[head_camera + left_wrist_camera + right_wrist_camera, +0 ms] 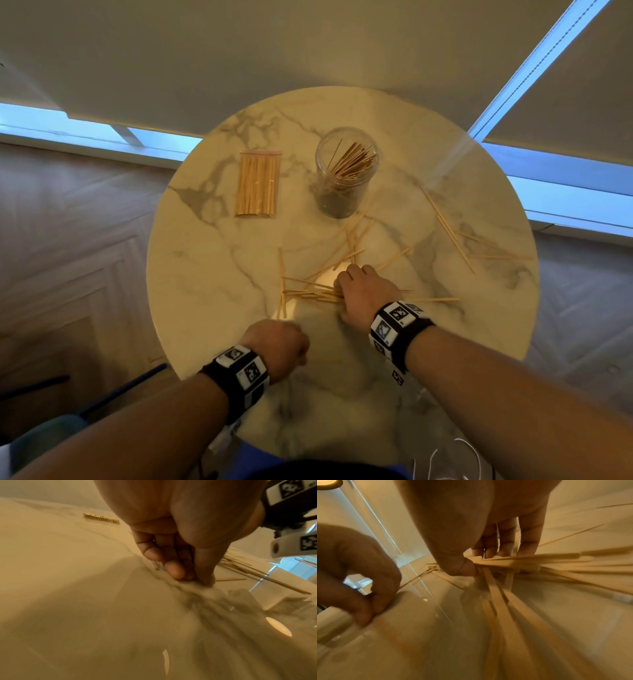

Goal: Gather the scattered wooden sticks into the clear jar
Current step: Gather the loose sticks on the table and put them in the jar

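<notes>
A clear jar (346, 192) stands upright at the back middle of the round marble table (205, 274), with several wooden sticks leaning inside it. Loose wooden sticks (308, 293) lie crossed in a pile at the table's middle. My right hand (339, 287) is down on this pile. In the right wrist view its thumb and fingers (479, 562) pinch a bunch of these sticks (530, 561). My left hand (301, 353) sits curled near the front edge, and its fingertips (173, 572) touch the marble with no stick seen between them.
A sealed plastic bag of sticks (257, 185) lies flat at the back left, left of the jar. More long thin sticks (448, 230) lie spread over the right side, some reaching the rim. A floor and window frames surround the table.
</notes>
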Action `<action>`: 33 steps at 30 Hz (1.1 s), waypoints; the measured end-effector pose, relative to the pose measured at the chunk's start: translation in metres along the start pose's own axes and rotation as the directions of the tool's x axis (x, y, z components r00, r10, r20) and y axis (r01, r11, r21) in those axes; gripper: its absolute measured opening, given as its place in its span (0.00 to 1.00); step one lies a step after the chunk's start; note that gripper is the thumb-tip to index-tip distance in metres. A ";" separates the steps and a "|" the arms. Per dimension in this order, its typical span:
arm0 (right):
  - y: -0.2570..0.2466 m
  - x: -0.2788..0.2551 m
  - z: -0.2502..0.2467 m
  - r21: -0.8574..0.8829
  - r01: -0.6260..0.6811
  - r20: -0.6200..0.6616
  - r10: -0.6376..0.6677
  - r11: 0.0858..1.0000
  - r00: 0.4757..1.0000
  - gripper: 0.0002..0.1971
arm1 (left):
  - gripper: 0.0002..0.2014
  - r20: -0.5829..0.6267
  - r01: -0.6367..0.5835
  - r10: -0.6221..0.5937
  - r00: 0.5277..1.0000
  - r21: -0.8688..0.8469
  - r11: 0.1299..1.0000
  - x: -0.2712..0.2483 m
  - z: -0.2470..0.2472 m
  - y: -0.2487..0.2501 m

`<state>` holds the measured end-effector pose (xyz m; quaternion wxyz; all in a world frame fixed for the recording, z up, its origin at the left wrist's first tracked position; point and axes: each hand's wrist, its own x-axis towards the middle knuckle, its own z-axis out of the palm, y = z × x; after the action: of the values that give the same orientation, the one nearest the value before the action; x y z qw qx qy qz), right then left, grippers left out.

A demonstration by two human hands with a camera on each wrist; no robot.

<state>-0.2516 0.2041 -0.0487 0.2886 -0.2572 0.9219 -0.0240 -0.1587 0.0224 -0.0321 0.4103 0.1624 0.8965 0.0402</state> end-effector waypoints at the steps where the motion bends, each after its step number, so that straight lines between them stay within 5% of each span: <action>1: 0.000 0.001 0.000 -0.006 0.007 -0.003 -0.007 1.000 1.000 0.20 | 0.13 -0.014 0.007 -0.007 1.000 0.017 1.000 0.004 -0.005 -0.002; 9: 0.000 0.003 0.000 -0.023 0.016 -0.023 -0.016 1.000 1.000 0.15 | 0.12 -0.162 0.152 -0.157 0.974 -0.042 0.987 0.027 -0.031 -0.014; 16: 0.000 0.002 0.001 -0.021 0.017 -0.047 -0.018 1.000 0.999 0.17 | 0.10 -0.279 0.130 -0.203 0.939 -0.258 0.957 0.011 -0.012 -0.017; 28: 0.012 -0.002 -0.008 -0.030 0.076 -0.152 -0.080 0.997 0.985 0.12 | 0.10 -0.271 0.118 -0.343 0.899 -0.605 0.787 -0.022 0.008 -0.024; 33: 0.014 -0.009 -0.028 0.033 0.111 -0.264 -0.099 0.993 0.959 0.11 | 0.06 -0.341 0.048 -0.414 0.844 -0.721 0.692 -0.016 -0.006 -0.019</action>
<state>-0.2671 0.2181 -0.0232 0.1685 -0.2934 0.9362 -0.0950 -0.1581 -0.0004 -0.0203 0.2075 -0.1348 0.9018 0.3544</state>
